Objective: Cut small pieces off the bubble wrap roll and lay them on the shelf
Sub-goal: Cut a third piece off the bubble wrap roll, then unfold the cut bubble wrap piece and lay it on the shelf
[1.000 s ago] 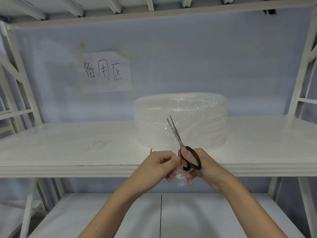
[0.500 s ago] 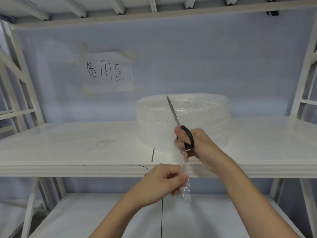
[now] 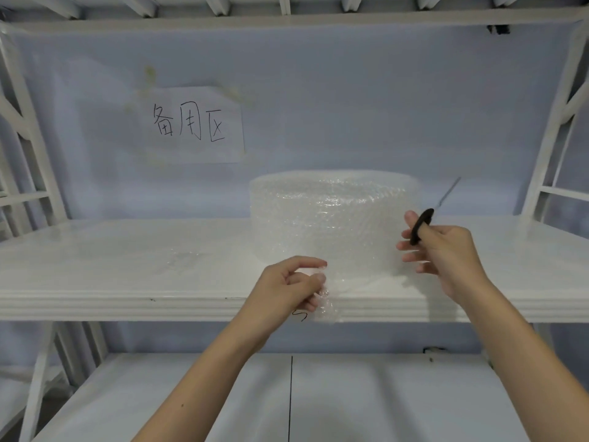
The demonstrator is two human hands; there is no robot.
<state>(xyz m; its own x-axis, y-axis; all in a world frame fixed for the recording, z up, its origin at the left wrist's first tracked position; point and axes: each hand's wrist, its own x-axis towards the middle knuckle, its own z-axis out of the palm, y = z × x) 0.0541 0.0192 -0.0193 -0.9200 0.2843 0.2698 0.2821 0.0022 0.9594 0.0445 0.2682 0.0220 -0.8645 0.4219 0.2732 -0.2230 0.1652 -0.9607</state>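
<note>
Two hands work before a glossy white shelf (image 3: pixel 95 269) carrying a squat, cylindrical bubble wrap roll (image 3: pixel 334 215), translucent and dimpled. The left hand (image 3: pixel 287 288) pinches a crinkled loose bubble wrap piece (image 3: pixel 328 306) hanging over the shelf's ridged front edge. The right hand (image 3: pixel 446 253) grips black-handled scissors (image 3: pixel 425 224), thin metal blades angled up and right beside the roll.

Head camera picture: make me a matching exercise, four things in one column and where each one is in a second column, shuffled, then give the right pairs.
Things:
1. bubble wrap roll
2. scissors
3. small bubble wrap piece
4. paper sign

Places:
A. taped to the back wall
B. pinched in the left hand at the shelf front edge
C. standing on the shelf
D. held in the right hand, blades pointing up and right

Pairs: 1-C, 2-D, 3-B, 4-A
</note>
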